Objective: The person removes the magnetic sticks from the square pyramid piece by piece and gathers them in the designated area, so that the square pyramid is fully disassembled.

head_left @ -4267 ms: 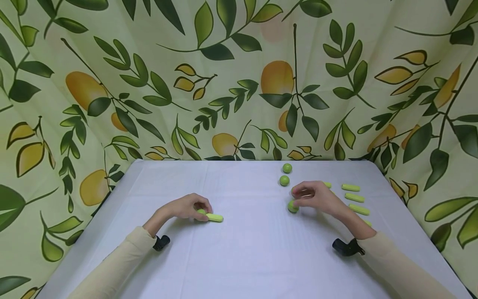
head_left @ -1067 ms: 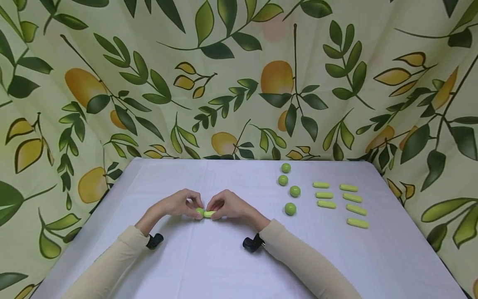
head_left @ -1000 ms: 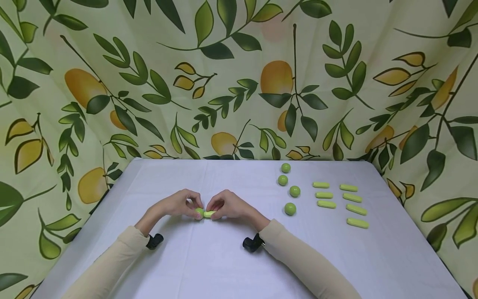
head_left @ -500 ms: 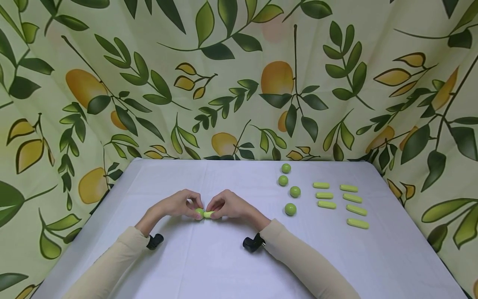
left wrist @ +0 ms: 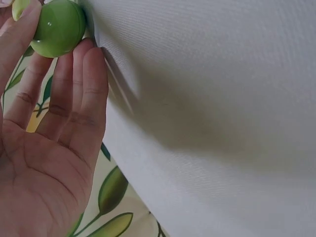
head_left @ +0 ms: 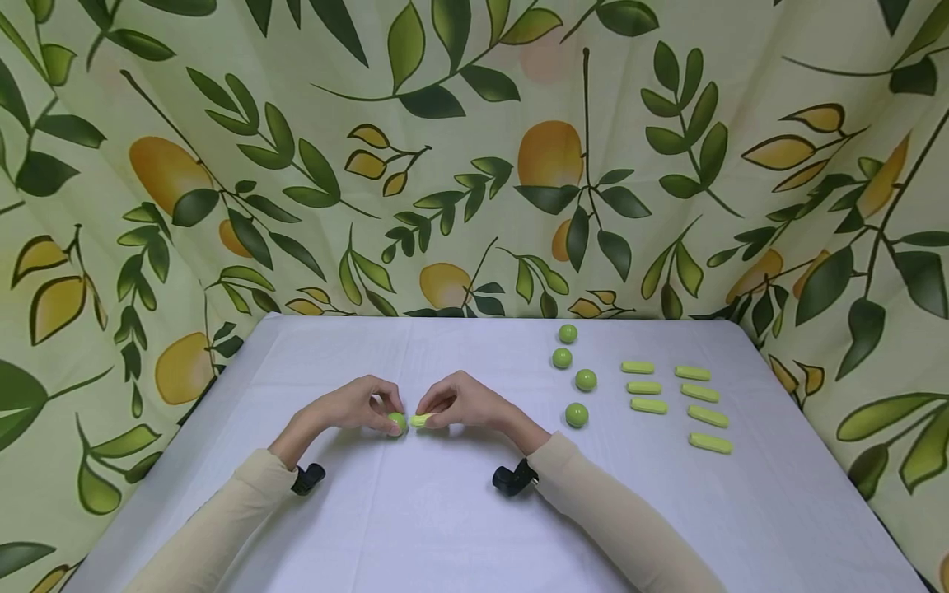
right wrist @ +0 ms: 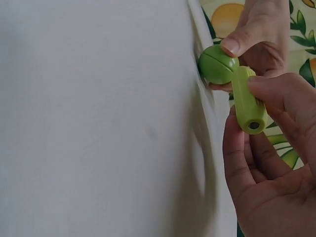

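My left hand (head_left: 359, 405) pinches a glossy green ball (head_left: 398, 423) just left of the table's middle. In the right wrist view a thin seam line crosses this ball (right wrist: 213, 66). My right hand (head_left: 465, 402) pinches a light green rod (head_left: 419, 420) between thumb and fingers, its one end pointing at the ball. A dark round spot sits in the rod's (right wrist: 243, 98) near end. From the head a small gap shows between rod and ball; in the right wrist view they overlap. Fingers hide part of both pieces.
Several green balls, one of them a ball (head_left: 576, 414) nearest the front, stand in a loose line right of my hands. Farther right lie two columns of light green rods, including a rod (head_left: 710, 443). A white cloth covers the table (head_left: 445, 511); a leaf-patterned curtain (head_left: 474, 206) hangs behind.
My right hand went from the balls at right to the middle and took the rod by the left hand's ball. In the last half second it drew the rod slightly right, off the ball.
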The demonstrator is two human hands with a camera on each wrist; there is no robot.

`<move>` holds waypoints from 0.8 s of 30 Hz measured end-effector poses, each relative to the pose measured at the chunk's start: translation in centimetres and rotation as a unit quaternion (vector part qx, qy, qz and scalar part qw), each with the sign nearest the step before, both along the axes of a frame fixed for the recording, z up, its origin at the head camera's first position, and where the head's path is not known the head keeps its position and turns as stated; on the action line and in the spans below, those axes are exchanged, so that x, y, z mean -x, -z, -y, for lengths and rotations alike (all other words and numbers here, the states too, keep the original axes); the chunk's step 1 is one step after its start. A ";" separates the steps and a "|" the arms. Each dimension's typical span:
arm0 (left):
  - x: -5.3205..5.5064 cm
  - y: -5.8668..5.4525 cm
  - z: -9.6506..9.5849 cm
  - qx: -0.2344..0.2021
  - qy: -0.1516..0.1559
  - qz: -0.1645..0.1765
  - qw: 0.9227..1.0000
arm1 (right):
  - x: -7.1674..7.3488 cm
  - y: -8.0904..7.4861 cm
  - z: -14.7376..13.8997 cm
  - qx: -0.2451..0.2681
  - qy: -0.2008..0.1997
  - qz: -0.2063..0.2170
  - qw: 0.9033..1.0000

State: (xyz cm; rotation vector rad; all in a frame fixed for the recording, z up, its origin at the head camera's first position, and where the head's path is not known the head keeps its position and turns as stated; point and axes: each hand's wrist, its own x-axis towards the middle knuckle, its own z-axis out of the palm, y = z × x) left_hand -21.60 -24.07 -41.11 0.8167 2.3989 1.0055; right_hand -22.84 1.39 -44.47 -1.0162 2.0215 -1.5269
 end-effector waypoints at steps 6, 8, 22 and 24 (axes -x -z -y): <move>-0.1 -0.1 0.0 -0.011 -0.005 0.000 1.000 | 0.0 0.2 -1.3 0.000 0.003 -0.001 1.000; -0.1 0.0 0.0 -0.012 -0.003 0.000 1.000 | 0.0 0.2 -1.8 0.002 0.002 -0.003 1.000; -0.2 0.0 -0.1 -0.013 -0.009 0.010 1.000 | -0.1 -0.2 -5.1 -0.004 0.018 -0.008 1.000; -0.3 0.0 -0.1 -0.016 -0.008 0.012 1.000 | -0.3 -0.3 -5.7 -0.003 0.024 -0.003 1.000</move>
